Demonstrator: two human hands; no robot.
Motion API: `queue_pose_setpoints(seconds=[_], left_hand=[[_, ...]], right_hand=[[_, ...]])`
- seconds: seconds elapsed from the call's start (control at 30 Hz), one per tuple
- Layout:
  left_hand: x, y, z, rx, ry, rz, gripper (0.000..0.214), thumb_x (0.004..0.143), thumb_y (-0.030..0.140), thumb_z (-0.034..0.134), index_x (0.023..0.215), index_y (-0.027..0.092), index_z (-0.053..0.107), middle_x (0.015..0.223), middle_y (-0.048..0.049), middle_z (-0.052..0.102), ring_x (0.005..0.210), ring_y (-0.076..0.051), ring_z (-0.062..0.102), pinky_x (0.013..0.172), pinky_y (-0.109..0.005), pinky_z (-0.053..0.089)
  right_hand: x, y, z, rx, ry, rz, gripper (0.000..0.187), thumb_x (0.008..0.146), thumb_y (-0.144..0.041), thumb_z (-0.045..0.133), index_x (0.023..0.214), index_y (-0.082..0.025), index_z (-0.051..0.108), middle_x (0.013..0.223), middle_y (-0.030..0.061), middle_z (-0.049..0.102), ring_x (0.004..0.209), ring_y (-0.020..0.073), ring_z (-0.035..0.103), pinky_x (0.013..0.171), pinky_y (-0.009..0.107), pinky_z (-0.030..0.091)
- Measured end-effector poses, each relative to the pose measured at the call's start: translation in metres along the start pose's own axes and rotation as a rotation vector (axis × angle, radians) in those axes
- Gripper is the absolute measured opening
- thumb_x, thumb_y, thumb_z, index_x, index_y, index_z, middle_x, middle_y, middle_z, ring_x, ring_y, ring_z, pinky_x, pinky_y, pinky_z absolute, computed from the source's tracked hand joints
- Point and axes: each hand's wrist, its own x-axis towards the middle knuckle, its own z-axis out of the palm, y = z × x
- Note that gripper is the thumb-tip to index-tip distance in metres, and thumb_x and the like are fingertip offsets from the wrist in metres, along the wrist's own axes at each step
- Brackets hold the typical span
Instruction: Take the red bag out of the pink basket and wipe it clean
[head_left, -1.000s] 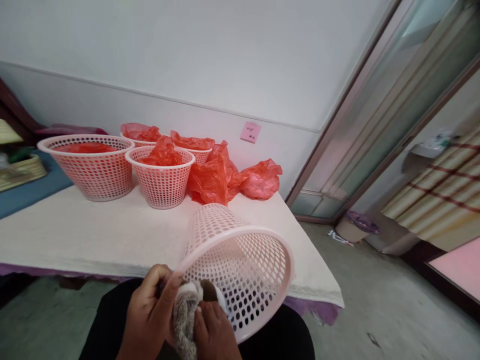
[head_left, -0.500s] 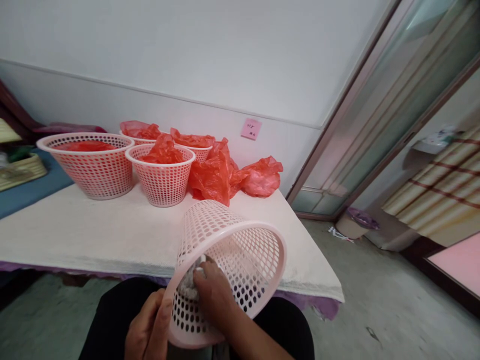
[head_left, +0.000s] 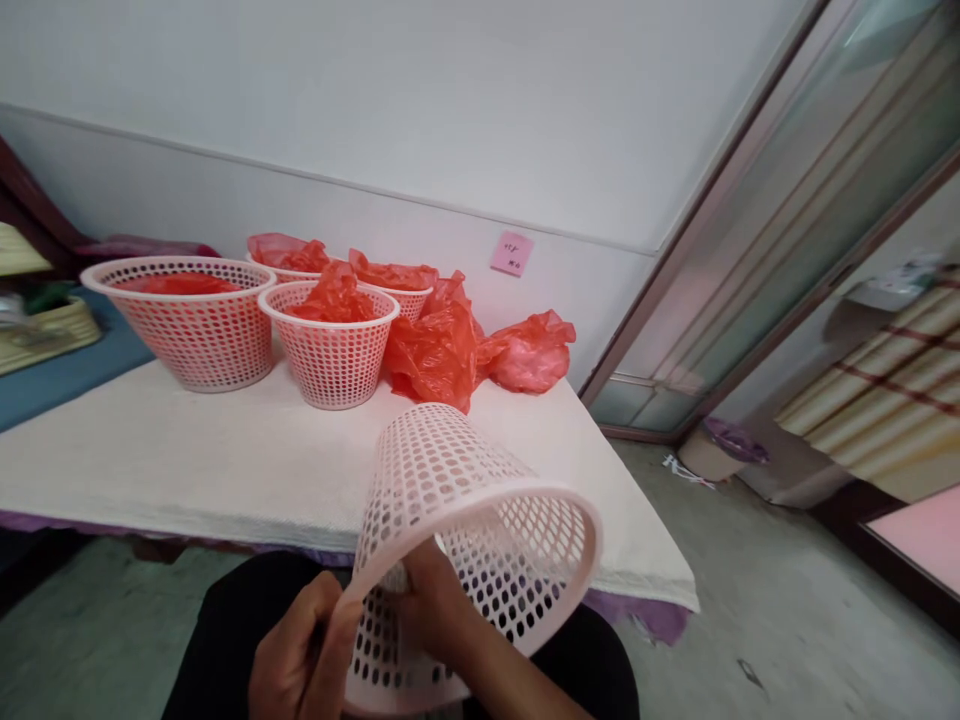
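A pale pink plastic basket (head_left: 431,465) with a perforated wall lies tilted over my lap, its mouth facing me and to the right. My left hand (head_left: 301,650) is closed on the left side of its rim. My right hand (head_left: 435,605) reaches through the mouth and presses a greyish-white cloth (head_left: 394,578) against the inside of the wall. The fingers of that hand are partly hidden by the rim, and only a little of the cloth shows.
On the white-covered table (head_left: 187,460) stand several similar baskets, including a large one (head_left: 199,340) and a smaller one (head_left: 330,355), holding red plastic bags. Loose red bags (head_left: 435,350) lie beside them. A pink note (head_left: 511,253) is on the wall. A bin (head_left: 712,450) stands on the floor.
The basket's mouth has tipped down and a little to the right. My right hand has moved slightly deeper inside, so more of it and the cloth is hidden. The left hand still grips the rim.
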Motion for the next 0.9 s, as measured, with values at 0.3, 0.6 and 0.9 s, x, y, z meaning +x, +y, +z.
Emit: queue_pose_setpoints(seconds=[0.3, 0.6, 0.9], left_hand=[[0.042, 0.02, 0.001, -0.084, 0.111, -0.146, 0.045, 0.083, 0.053, 0.063, 0.057, 0.022, 0.043, 0.051, 0.0075, 0.034, 0.046, -0.009, 0.033, 0.04, -0.02, 0.033], [0.042, 0.035, -0.005, -0.111, 0.007, -0.131, 0.048, 0.084, 0.056, 0.061, 0.057, 0.022, 0.041, 0.055, 0.006, 0.033, 0.053, -0.01, 0.032, 0.046, -0.02, 0.034], [0.019, 0.035, -0.006, -0.024, -0.108, -0.14, 0.044, 0.081, 0.055, 0.064, 0.057, 0.02, 0.05, 0.053, 0.0048, 0.042, 0.051, -0.011, 0.041, 0.046, -0.019, 0.038]], right_hand=[[-0.066, -0.005, 0.014, -0.331, 0.232, -0.355, 0.018, 0.092, -0.024, 0.057, 0.11, -0.024, 0.061, 0.1, 0.0088, 0.068, 0.083, 0.0261, 0.063, 0.07, 0.04, 0.053], [-0.011, -0.029, -0.035, 0.788, 0.305, 0.206, 0.029, 0.082, -0.036, 0.063, 0.107, -0.022, 0.063, 0.1, 0.0045, 0.072, 0.09, 0.0236, 0.069, 0.082, 0.037, 0.056], [0.11, 0.017, -0.032, 0.584, 0.604, 0.411, 0.037, 0.093, -0.029, 0.031, 0.123, -0.017, 0.049, 0.105, 0.0106, 0.07, 0.091, 0.0217, 0.071, 0.08, 0.038, 0.059]])
